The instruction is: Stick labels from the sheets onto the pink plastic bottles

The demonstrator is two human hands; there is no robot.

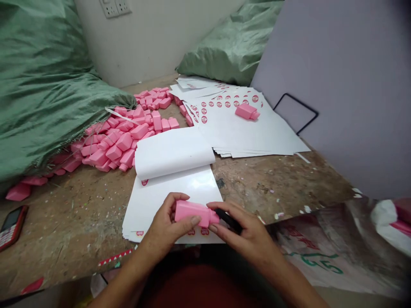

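Note:
Near the front edge of the table, my left hand [171, 224] is closed around the body of a pink plastic bottle [192, 211], which lies sideways with its neck to the right. My right hand [239, 224] pinches the bottle's neck and also grips a black pen-like tool [227, 219], whose exact kind I cannot make out. Under both hands lies a stack of white sticker sheets [173, 190] with round red labels along its lower edge. The top sheet [175, 152] is curled back at the far end.
A heap of pink bottles [118, 141] spills from a green sack [48, 85] on the left. More label sheets [247, 137] lie at the back, with one pink bottle [247, 111] on them. A second green sack [234, 47] stands behind. A phone [13, 226] rests at the left edge.

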